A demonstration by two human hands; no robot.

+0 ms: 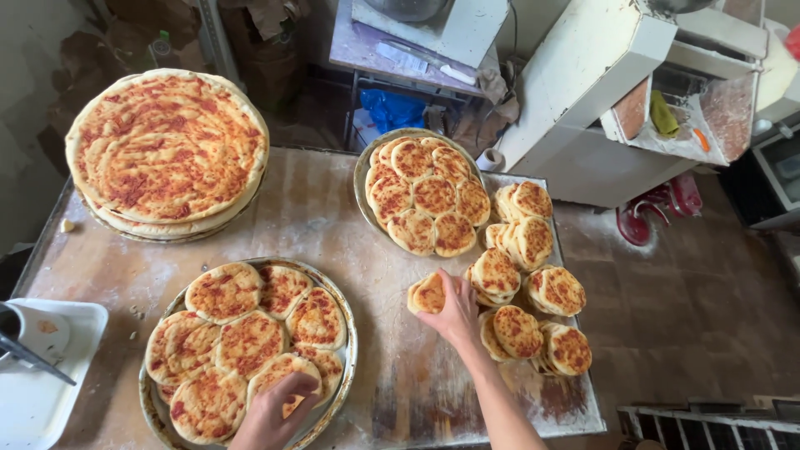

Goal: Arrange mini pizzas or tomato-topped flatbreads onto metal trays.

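Three round metal trays stand on the floured table (pixel 367 275). The far-left tray (pixel 125 229) carries a stack of large flatbreads (pixel 167 146) spread with red sauce; the number in the stack cannot be told. The near-left tray (pixel 346 367) holds about nine medium flatbreads (pixel 242 342), overlapping one another. The far tray (pixel 360 175) at the centre holds about eleven small flatbreads (pixel 421 196). To its right, about seven short piles of small flatbreads (pixel 533 275) sit directly on the table.

Each flatbread is a pale golden disc with a raised rim and a mottled red-orange topping.

The right hand (pixel 457 312) is clenched around a small stack of flatbreads (pixel 427 293), held on edge just above the table, between the far tray and the near-right piles. The stack protrudes to the left of the fingers, and the nearest pile lies just beside the hand on its right.

The left hand (pixel 275 408) grasps one medium flatbread (pixel 287 375) at the near edge of the near-left tray, fingers curled over its rim.

One white tray (pixel 50 392) sits at the near-left corner, holding a small cup (pixel 37 329).
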